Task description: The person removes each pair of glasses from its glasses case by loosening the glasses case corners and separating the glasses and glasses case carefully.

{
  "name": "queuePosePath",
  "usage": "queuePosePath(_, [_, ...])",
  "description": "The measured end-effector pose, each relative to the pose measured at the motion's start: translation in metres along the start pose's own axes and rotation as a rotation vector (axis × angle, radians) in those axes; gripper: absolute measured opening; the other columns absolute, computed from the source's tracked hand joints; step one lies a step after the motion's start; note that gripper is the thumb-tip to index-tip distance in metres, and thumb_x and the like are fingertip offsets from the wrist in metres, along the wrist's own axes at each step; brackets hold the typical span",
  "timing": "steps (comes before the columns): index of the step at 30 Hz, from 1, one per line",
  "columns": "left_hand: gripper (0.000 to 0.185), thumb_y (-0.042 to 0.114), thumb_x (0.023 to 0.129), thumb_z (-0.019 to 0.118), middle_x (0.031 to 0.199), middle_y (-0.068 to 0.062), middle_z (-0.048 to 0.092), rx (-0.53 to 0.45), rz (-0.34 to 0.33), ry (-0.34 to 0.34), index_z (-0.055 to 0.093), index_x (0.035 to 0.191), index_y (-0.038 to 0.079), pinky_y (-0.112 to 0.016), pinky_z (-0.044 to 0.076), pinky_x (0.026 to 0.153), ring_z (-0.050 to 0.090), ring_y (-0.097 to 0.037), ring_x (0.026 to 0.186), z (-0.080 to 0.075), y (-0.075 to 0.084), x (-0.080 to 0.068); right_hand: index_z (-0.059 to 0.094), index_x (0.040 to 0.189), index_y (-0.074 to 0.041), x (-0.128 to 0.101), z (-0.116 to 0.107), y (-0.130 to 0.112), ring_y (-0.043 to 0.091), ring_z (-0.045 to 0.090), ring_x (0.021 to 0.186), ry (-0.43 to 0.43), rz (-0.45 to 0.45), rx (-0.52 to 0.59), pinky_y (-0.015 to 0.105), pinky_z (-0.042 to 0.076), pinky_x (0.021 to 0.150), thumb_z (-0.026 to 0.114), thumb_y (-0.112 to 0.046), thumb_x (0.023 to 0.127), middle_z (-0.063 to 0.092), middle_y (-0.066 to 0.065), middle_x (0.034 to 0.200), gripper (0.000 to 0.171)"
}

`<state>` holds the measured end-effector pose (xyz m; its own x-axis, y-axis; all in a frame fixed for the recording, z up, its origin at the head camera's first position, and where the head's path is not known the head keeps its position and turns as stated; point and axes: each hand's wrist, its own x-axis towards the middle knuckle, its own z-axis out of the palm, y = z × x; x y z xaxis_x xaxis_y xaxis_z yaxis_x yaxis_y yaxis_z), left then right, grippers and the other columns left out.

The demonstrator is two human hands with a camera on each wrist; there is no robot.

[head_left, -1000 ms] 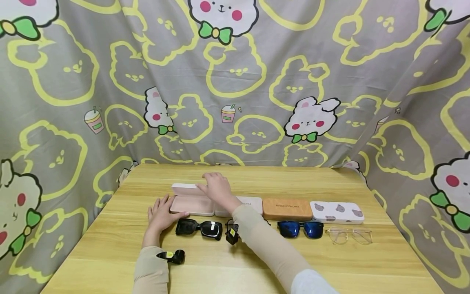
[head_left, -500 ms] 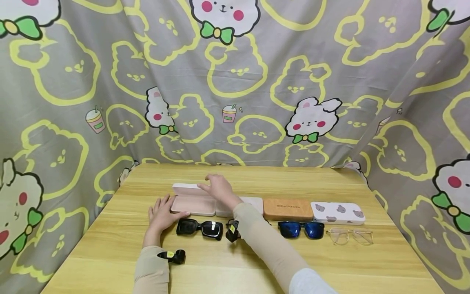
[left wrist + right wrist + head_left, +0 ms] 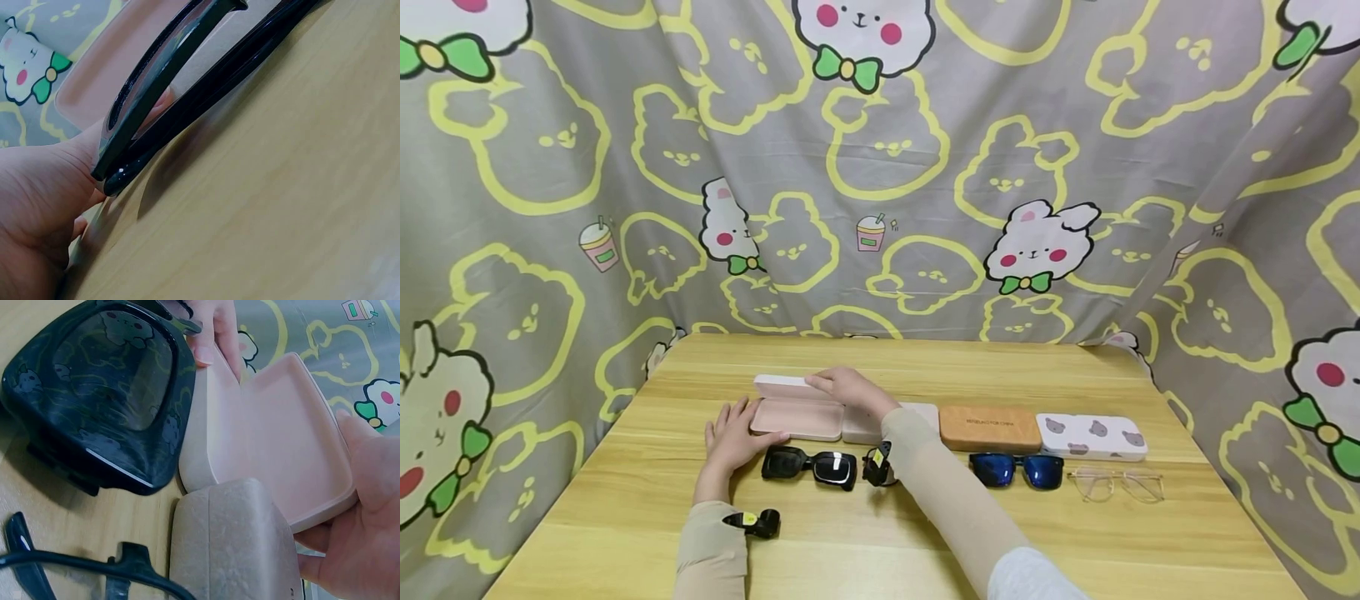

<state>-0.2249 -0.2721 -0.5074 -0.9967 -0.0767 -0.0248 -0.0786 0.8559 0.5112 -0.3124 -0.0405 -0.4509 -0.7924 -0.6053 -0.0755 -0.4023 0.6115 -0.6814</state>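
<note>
An eyeglass case (image 3: 797, 421) with a pale pink lining lies on the table with its lid (image 3: 287, 444) raised. My left hand (image 3: 730, 437) holds the case at its left end, thumb along the front edge, the other fingers around the far side. The right hand (image 3: 853, 392) grips the lid near its right end, thumb at the edge and fingers behind. Just in front of the case sit black thick-framed sunglasses (image 3: 835, 468); in the left wrist view their frame crosses in front of the left thumb.
To the right follow a closed greyish case (image 3: 231, 544), an orange case (image 3: 988, 427) and a white bear-print case (image 3: 1092, 436). In front are thin black glasses (image 3: 132, 556), partly hidden by the right arm, blue-lensed sunglasses (image 3: 1042, 472) and clear glasses (image 3: 1097, 483). A patterned curtain (image 3: 887, 167) hangs behind.
The right hand's raised fingers have come down behind the lid, and its wrist has shifted slightly. The lid stands at nearly the same angle. My left hand keeps its place.
</note>
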Motion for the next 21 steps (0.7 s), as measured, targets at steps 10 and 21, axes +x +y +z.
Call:
queuePosePath(10, [0.109, 0.068, 0.07, 0.073, 0.161, -0.023, 0.017, -0.006, 0.006, 0.003, 0.03, 0.153, 0.013, -0.072, -0.008, 0.112, 0.001, -0.05, 0.147, 0.0003, 0.0002, -0.0006, 0.054, 0.14, -0.018, -0.0011, -0.0012, 0.0023, 0.025, 0.046, 0.138, -0.065, 0.031, 0.06, 0.043, 0.036, 0.116, 0.037, -0.055, 0.101, 0.053, 0.003, 0.146, 0.057])
queuePosePath(21, [0.108, 0.067, 0.07, 0.073, 0.161, -0.022, 0.019, -0.001, -0.007, 0.015, 0.032, 0.152, 0.011, -0.072, -0.006, 0.113, 0.003, -0.049, 0.147, 0.0003, -0.0003, -0.0003, 0.06, 0.135, -0.021, -0.001, -0.0023, 0.0014, 0.025, 0.049, 0.136, -0.096, -0.003, 0.086, 0.045, 0.037, 0.115, 0.043, -0.053, 0.1, 0.056, 0.001, 0.142, 0.05])
